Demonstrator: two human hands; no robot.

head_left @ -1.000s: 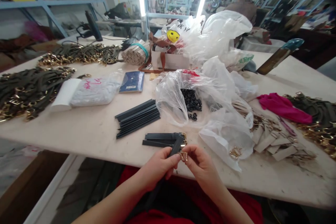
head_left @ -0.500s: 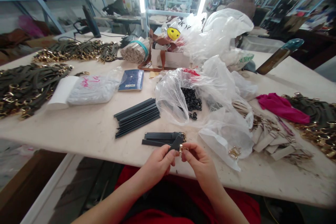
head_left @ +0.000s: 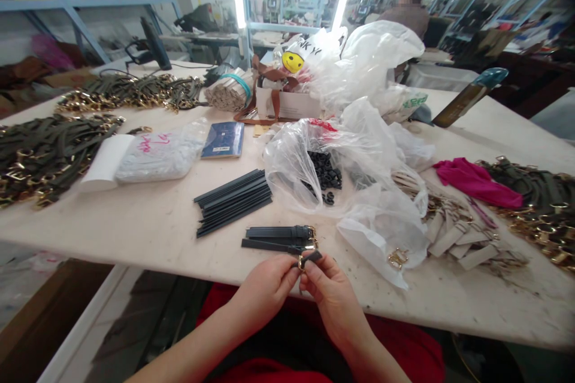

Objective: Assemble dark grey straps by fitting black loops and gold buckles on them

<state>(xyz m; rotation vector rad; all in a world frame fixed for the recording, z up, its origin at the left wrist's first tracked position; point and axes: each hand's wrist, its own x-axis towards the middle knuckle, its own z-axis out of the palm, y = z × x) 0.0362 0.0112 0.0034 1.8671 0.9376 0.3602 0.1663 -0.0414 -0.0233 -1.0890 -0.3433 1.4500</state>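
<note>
Left hand [head_left: 266,288] and right hand [head_left: 331,292] both pinching dark strap [head_left: 311,258], fingertips meeting at its end. Gold buckle [head_left: 300,263] sits in pinch, mostly hidden. Grip hovers at near edge of table [head_left: 148,233]. Finished straps [head_left: 276,238] lie just beyond grip. Black strip stack [head_left: 233,200] further out, left. Bag of black rings [head_left: 287,161] beyond, right.
</note>
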